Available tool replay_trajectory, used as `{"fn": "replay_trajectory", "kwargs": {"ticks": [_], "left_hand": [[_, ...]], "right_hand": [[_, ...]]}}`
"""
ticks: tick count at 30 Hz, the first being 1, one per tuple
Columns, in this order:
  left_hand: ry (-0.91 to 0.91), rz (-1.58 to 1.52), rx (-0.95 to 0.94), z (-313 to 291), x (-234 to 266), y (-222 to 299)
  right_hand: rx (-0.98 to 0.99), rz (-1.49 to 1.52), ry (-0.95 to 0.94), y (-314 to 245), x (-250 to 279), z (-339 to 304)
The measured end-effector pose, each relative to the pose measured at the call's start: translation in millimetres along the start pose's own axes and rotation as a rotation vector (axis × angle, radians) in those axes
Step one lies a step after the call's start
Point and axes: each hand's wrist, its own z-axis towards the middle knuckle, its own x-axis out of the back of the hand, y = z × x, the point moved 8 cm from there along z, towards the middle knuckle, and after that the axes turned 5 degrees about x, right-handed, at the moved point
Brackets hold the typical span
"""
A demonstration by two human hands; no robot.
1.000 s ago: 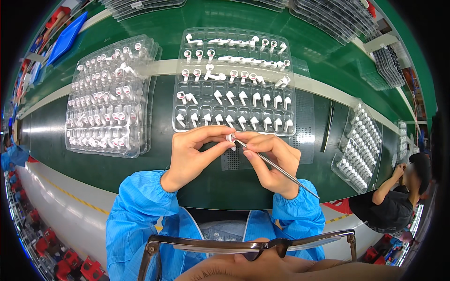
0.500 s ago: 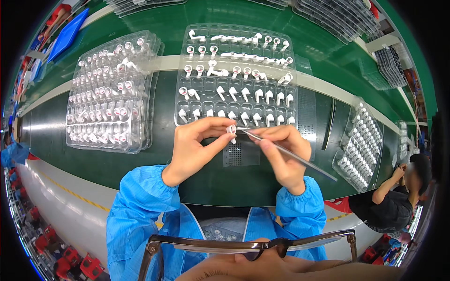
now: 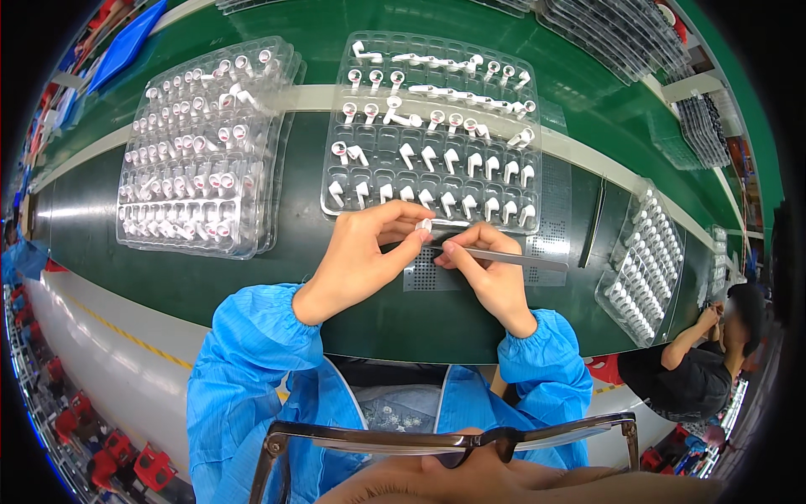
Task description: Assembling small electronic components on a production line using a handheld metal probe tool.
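Observation:
My left hand (image 3: 357,256) pinches a small white earbud shell (image 3: 425,225) between thumb and fingertips, just in front of the clear tray (image 3: 329,206). My right hand (image 3: 491,281) is closed around metal tweezers (image 3: 533,259), whose flat back end points right. The tweezers' tips reach toward the left fingertips, a little below the shell; whether they touch anything is too small to tell. In the tray sit rows of white earbud pieces (image 3: 476,164), some showing round open ends. Beneath the hands lies a perforated sheet (image 3: 420,278), partly covered.
A stack of clear trays (image 3: 239,245) filled with white pieces stands at left, another filled tray (image 3: 610,290) at right. A dark thin bar (image 3: 597,220) lies beside it. Stacked trays (image 3: 600,38) stand at far right. A co-worker (image 3: 705,361) sits at right.
My right hand has lowered slightly and the tweezers have turned nearer to level, their tips now below the shell. My left hand has tilted the shell. The whole view has shifted a little.

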Motion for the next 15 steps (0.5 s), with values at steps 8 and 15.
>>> {"fn": "replay_trajectory", "kwargs": {"ticks": [8,15], "left_hand": [[-0.017,0.031,0.034,0.4,-2.6,-1.2],[-0.019,0.049,0.034,-0.3,-1.8,-0.2]], "right_hand": [[0.017,-0.044,0.018,-2.7,0.2,-1.3],[0.032,-0.079,0.007,-5.5,-0.5,-1.1]]}}
